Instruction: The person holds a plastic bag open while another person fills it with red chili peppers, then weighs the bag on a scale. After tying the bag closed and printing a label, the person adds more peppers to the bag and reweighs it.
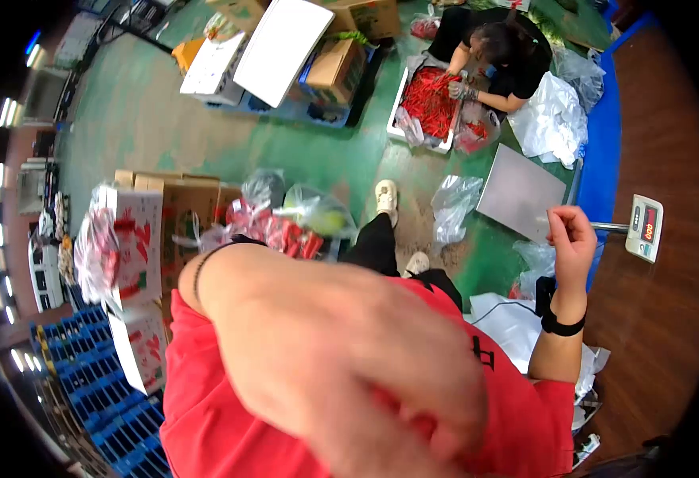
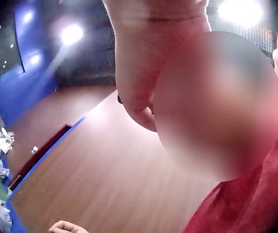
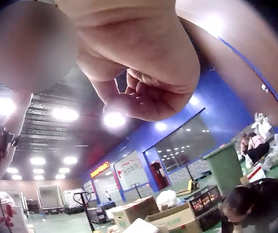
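1. Fingers of the right hand (image 1: 574,247) loosely curled, seemingly empty; left hand (image 1: 341,350) raised, blurred, its hold cannot be told.
2. Scale plate (image 1: 518,190) lies ahead, left of the right hand in head view; display (image 1: 646,229) to the right.
3. Best, likely: slow left hand, right hand off the plate.

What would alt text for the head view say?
A person's blurred left grip partly hides their red shirt; the right grip is raised. Beyond, someone in black reaches into a white box of what look like red chillies, near a scale.
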A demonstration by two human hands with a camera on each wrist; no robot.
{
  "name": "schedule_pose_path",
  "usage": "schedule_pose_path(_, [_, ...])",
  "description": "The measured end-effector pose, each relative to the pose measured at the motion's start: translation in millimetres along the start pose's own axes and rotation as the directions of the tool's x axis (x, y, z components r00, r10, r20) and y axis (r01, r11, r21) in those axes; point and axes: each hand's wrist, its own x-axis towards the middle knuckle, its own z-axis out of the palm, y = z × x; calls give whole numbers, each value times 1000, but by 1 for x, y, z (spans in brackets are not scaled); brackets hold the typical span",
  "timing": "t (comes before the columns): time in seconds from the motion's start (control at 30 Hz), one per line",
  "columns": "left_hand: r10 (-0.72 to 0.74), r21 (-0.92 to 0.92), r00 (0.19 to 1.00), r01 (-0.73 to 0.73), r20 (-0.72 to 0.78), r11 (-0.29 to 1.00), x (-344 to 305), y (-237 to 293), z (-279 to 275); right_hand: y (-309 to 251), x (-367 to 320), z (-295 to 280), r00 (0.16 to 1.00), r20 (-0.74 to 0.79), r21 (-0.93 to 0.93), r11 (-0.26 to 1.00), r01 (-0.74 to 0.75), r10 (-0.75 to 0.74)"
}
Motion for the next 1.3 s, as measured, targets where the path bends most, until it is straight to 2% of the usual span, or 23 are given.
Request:
schedule_pose_path(0.07, [20,252,956,57,-294,966,-20,-29,-39,16,21,1,996,-16,26,995,-92,92])
schedule_pose_path(0.1, [-207,311,907,329,-366,892,-28,-43,-68,24,35,3,989,-23,-3,989,-146,146])
schedule_pose_path(0.13, [-402,350,800,569,-446,744,-39,-60,-98,32,48,4,987,-59,-11,988,-153,152])
schedule_pose_path(0.2, [-554,105,535,773,-638,626,-99,-141,-133,51,76,5,960,-75,-94,956,-278,271])
schedule_pose_path(0.23, [-709,-38,358,879,-607,476,-128,-173,-148,60,90,5,949,-67,-82,946,-314,309])
schedule_pose_path(0.27, [-813,38,312,940,-492,338,-146,-197,-164,61,106,4,926,-46,-140,915,-378,376])
schedule_pose_path(0.3, [-857,147,322,947,-403,287,-162,-217,-174,64,124,1,901,18,-222,880,-419,434])
schedule_pose_path(0.37, [-905,84,344,939,-250,334,-164,-236,-194,74,159,-3,852,59,-304,822,-481,520])
schedule_pose_path(0.43, [-916,33,372,928,-150,372,-164,-265,-219,94,207,-9,777,255,-385,798,-464,575])
schedule_pose_path(0.5, [-943,-99,332,939,3,330,-161,-294,-240,176,238,-23,782,248,-321,810,-491,572])
schedule_pose_path(0.53, [-942,-108,335,938,31,330,-165,-316,-248,211,260,-22,731,225,-315,758,-571,644])
schedule_pose_path(0.57, [-942,-97,337,937,-8,336,-170,-340,-255,246,280,-21,672,205,-307,698,-647,712])
schedule_pose_path(0.63, [-940,-88,340,935,-41,342,-187,-392,-264,314,317,2,671,12,-342,634,-694,741])
schedule_pose_path(0.7, [-957,-138,260,951,-131,277,-214,-450,-265,414,338,16,820,-120,-523,667,-531,559])
schedule_pose_path(0.77, [-965,-273,155,939,-212,211,-253,-531,-263,514,365,48,857,-279,-502,695,-515,434])
schedule_pose_path(0.8, [-969,-266,155,942,-193,203,-269,-559,-263,549,370,61,839,-327,-467,697,-544,435])
schedule_pose_path(0.87, [-953,-332,66,928,-296,167,-303,-608,-254,564,378,84,819,-312,-287,773,-565,482])
schedule_pose_path(0.9, [-942,-395,77,894,-326,209,-325,-633,-245,623,368,95,835,-367,-433,719,-544,411])
schedule_pose_path(0.97, [-955,-432,38,886,-294,168,-342,-664,-241,649,359,117,793,-453,-446,666,-598,408])
schedule_pose_path(1.0, [-950,-458,21,873,-313,170,-350,-679,-238,654,358,125,740,-453,-482,562,-672,497])
schedule_pose_path(1.07, [-958,-537,-29,833,-284,134,-365,-705,-226,666,349,132,885,-188,-619,647,-444,427])
schedule_pose_path(1.17, [-962,-560,-82,824,-260,81,-382,-733,-220,691,333,152,855,-2,-661,640,-391,519])
schedule_pose_path(1.3, [-960,-462,-120,887,-254,11,-400,-760,-230,740,323,171,773,26,-743,530,-409,633])
